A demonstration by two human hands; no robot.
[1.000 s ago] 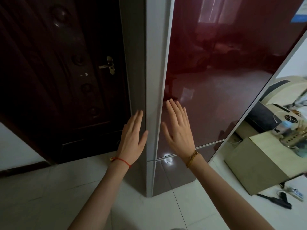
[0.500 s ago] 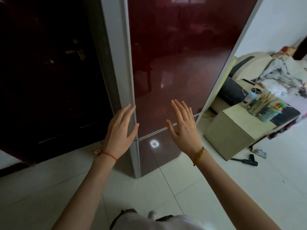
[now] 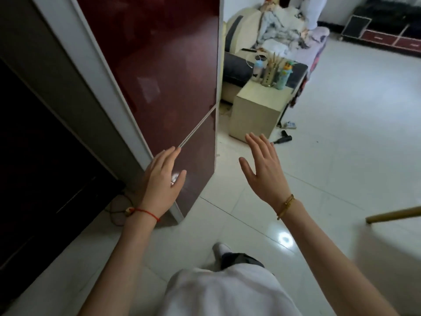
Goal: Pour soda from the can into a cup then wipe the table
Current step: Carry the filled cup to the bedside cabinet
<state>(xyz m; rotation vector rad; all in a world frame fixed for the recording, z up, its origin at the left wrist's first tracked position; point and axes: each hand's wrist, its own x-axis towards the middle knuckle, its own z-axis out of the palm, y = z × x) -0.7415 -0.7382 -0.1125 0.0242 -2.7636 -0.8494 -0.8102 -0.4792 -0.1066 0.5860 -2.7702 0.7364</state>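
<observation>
Both hands empty, fingers straight and spread — left hand [image 3: 159, 181] in front of the dark red fridge [image 3: 164, 76] door, contact unclear; right hand [image 3: 264, 169] held over the pale glossy floor tiles [image 3: 353, 133]. No can, cup or wiping cloth in view, table not identifiable; pouring not started. Risk, as a judgement: tiles look slick, and the cable [image 3: 114, 210] beside the fridge base could catch a foot. Further off, a small beige cabinet [image 3: 257, 110] carrying bottles and a utensil holder [image 3: 270, 73], then a sofa [image 3: 284, 30] heaped with laundry — cluttered room.
</observation>
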